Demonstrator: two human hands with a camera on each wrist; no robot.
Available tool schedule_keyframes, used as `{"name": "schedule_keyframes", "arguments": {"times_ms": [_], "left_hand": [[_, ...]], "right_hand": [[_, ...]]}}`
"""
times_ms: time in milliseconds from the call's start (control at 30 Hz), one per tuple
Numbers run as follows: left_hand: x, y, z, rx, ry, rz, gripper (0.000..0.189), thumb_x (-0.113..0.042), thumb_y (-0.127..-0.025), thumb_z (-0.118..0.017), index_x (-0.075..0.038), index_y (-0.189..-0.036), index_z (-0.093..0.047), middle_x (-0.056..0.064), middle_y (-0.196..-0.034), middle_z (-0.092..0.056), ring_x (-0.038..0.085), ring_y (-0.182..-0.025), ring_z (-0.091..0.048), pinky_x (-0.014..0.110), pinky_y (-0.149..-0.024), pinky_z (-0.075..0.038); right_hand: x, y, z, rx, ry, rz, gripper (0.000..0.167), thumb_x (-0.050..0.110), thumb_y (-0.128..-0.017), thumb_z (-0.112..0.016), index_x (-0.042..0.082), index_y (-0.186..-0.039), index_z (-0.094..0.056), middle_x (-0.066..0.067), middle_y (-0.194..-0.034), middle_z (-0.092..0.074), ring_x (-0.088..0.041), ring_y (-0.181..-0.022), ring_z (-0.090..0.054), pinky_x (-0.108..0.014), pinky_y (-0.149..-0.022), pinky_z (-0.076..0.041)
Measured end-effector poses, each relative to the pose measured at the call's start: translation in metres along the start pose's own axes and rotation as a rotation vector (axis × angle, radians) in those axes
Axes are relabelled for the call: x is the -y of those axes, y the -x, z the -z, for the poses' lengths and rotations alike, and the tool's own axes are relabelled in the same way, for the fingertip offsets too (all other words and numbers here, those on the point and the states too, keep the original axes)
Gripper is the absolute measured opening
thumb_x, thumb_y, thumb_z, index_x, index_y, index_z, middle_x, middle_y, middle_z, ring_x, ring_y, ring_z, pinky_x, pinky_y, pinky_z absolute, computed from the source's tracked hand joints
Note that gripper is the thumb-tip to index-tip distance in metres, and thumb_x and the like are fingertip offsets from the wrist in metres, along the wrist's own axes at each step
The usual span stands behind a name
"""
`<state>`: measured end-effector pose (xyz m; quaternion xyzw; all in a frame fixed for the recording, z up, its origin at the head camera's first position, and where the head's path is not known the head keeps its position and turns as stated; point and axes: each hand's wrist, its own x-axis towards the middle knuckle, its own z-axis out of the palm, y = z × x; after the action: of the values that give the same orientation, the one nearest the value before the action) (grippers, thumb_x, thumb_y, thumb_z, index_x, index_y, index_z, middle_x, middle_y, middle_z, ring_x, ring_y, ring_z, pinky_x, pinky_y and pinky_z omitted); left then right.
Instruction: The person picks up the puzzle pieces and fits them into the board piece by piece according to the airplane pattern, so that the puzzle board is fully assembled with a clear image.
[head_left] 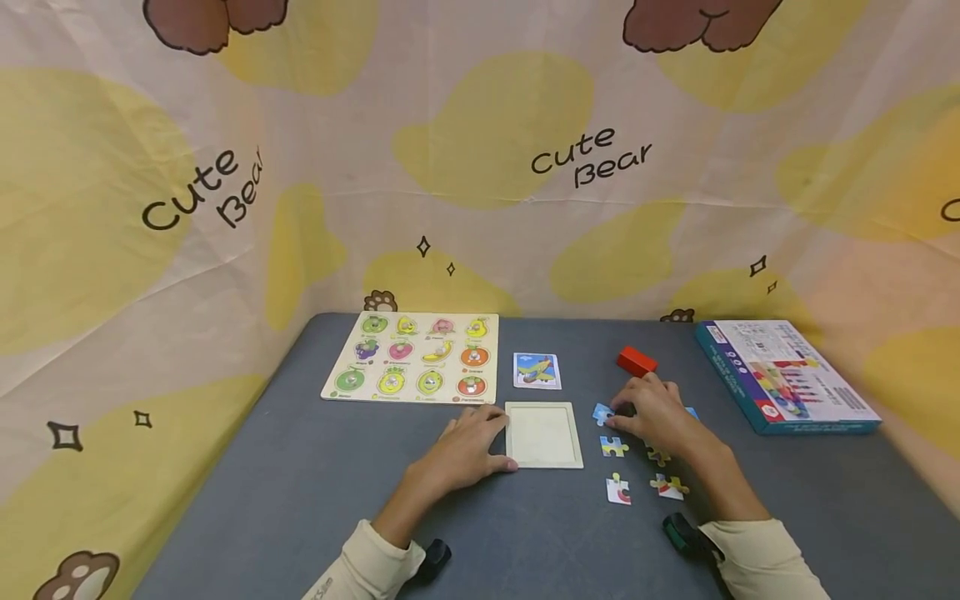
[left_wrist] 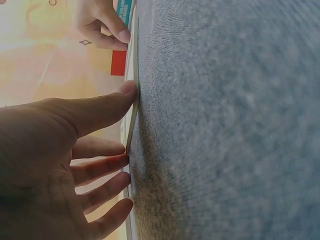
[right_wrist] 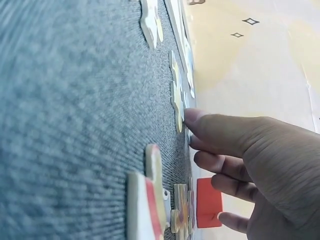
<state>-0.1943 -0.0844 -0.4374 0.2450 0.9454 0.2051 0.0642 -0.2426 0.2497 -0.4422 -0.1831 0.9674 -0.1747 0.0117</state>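
A shallow square puzzle tray [head_left: 543, 435] lies bare on the table. My left hand [head_left: 467, 450] is at its left side, with the thumb [left_wrist: 112, 105] against the near corner and the index finger by the far one; the other fingers are spread and fairly straight. My right hand [head_left: 660, 412] pinches a blue jigsaw piece [head_left: 602, 414] at its right edge, with thumb and index finger low to the table. Below are a blue-yellow piece [head_left: 613, 447], a white-red piece [head_left: 618, 490] and a yellow-red piece [head_left: 669, 487]. The hand partly hides other pieces.
An airplane picture card [head_left: 536, 371] lies behind the tray, beside a fruit picture board [head_left: 412, 358]. A red block [head_left: 637, 361] sits just beyond my right hand. At the right lies a teal-edged box [head_left: 787, 375]. A printed cloth [head_left: 480, 167] hangs behind the table.
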Motion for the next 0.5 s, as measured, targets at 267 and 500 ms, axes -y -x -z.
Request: {"name": "schedule_keyframes", "arguments": {"times_ms": [267, 500], "left_hand": [[0.0018, -0.0032, -0.0007, 0.004, -0.012, -0.011, 0.067, -0.038, -0.095, -0.081, -0.005, -0.149, -0.059, 0.012, -0.156, -0.053, 0.034, -0.142, -0.047, 0.056, -0.108, -0.042], [0.0031, -0.0031, -0.0015, 0.006, -0.011, -0.003, 0.068, -0.038, -0.094, -0.081, -0.005, -0.149, -0.059, 0.011, -0.156, -0.053, 0.034, -0.142, -0.047, 0.056, -0.107, -0.042]], "right_hand": [[-0.0021, 0.0007, 0.0036, 0.004, -0.011, 0.0, 0.022, 0.033, -0.092, -0.084, 0.013, -0.102, -0.083, -0.003, -0.104, -0.073, -0.026, -0.103, -0.052, -0.051, -0.086, -0.032], [-0.0027, 0.0003, 0.0046, 0.0, -0.026, 0.002, 0.026, 0.035, -0.093, -0.083, 0.012, -0.104, -0.082, -0.001, -0.102, -0.073, -0.026, -0.103, -0.052, -0.049, -0.086, -0.032]]}}
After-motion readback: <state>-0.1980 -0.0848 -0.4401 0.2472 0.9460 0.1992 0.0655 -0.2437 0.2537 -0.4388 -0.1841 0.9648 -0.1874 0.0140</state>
